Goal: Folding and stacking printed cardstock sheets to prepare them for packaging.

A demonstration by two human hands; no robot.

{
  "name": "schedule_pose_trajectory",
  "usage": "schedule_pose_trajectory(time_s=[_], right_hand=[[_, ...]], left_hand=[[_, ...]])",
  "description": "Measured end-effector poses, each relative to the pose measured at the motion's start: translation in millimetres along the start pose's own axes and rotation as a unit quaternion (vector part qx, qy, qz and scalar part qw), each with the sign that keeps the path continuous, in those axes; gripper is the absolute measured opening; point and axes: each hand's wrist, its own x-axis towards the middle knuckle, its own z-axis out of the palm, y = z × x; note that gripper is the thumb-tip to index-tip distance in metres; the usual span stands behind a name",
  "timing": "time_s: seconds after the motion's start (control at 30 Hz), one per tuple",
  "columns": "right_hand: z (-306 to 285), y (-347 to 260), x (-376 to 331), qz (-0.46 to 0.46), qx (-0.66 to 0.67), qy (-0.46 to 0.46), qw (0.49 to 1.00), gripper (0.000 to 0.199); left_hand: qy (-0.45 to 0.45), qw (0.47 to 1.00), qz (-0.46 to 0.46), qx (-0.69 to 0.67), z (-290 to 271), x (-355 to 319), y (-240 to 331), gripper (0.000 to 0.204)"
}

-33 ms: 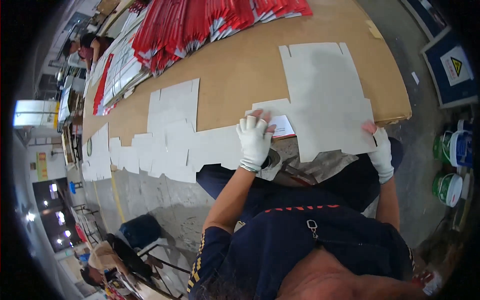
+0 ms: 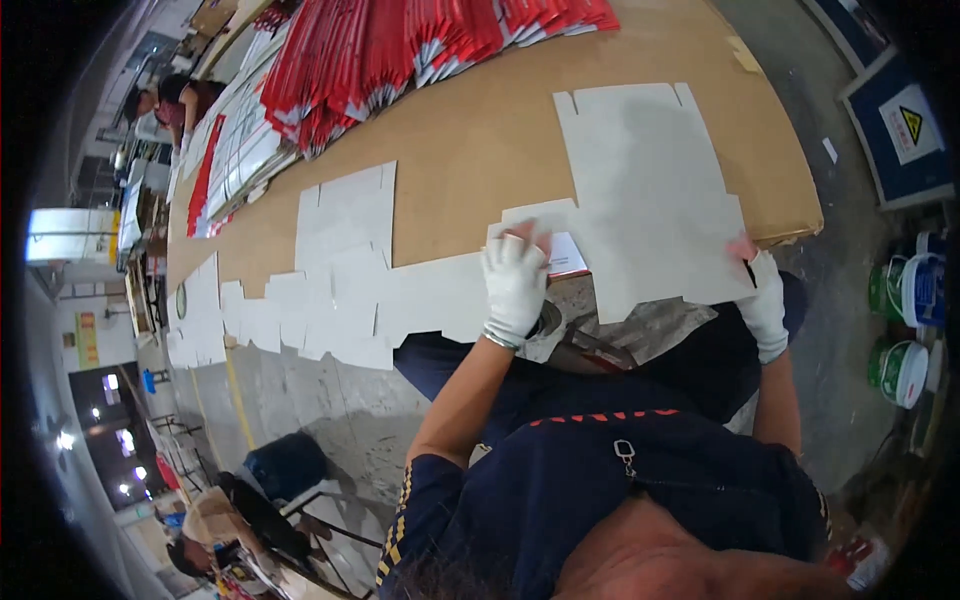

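Observation:
A large pale grey cardboard blank (image 2: 650,190) with slotted ends and flaps lies on the brown table in front of me. My left hand (image 2: 515,280), in a white fingerless glove, rests over its left flap with the fingers spread, their tips smeared by motion. At the lower right edge, my right hand (image 2: 762,300), gloved alike, holds the blank's corner between the fingers; the thumb is partly hidden. A small white card with a red edge (image 2: 567,254) shows beside my left hand. More cut cardboard blanks (image 2: 345,285) overlap in a row to the left.
Red folded packages (image 2: 350,75) stand packed along the far side of the brown table surface (image 2: 480,150). Green and white buckets (image 2: 900,372) sit on the floor at right, below a blue panel with a warning sign (image 2: 910,125). A person (image 2: 180,105) works at the far left.
My left fingers have shifted very slightly and are more blurred. The cardboard blank and my right hand look almost unmoved.

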Motion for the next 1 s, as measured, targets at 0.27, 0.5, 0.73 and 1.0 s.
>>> schedule_pose_trajectory(time_s=[0.27, 0.5, 0.73, 1.0], right_hand=[[11, -9, 29, 0.207, 0.066, 0.054, 0.975, 0.081], [50, -1, 9, 0.286, 0.217, 0.263, 0.896, 0.078], [109, -74, -19, 0.369, 0.518, -0.070, 0.769, 0.032], [64, -48, 18, 0.086, 0.044, 0.173, 0.980, 0.026]], left_hand=[[-0.057, 0.950, 0.014, -0.307, 12, 27, 50, 0.025], [-0.098, 0.993, 0.065, -0.021, 46, 41, 67, 0.053], [-0.180, 0.962, 0.207, 0.017, 50, 35, 99, 0.086], [-0.194, 0.964, 0.156, -0.092, 26, 26, 87, 0.095]])
